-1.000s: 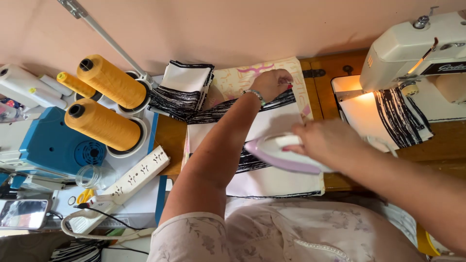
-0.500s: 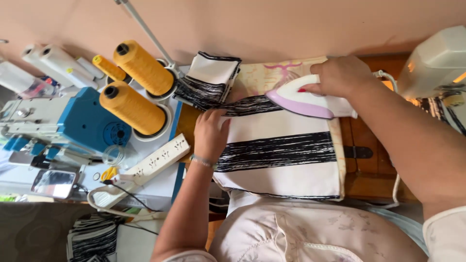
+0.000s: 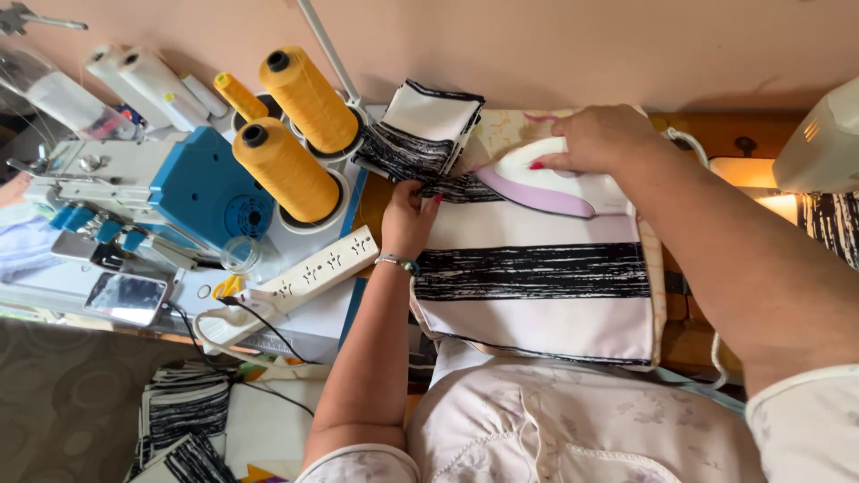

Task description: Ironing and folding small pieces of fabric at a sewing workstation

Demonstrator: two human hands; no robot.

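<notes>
A white cloth with black brushed stripes lies flat on a padded board in front of me. My right hand grips a white and lilac iron that rests on the cloth's far edge. My left hand presses down on the cloth's far left corner, fingers curled over the edge. A stack of folded pieces of the same striped cloth sits just beyond my left hand.
To the left stands a blue and white overlock machine with three yellow thread cones. A white power strip lies beside it. A white sewing machine is at the right edge. More striped pieces lie lower left.
My view has shifted left and closer. My left hand has slid up to the cloth's far left corner. The iron stays along the far edge under my right hand.
</notes>
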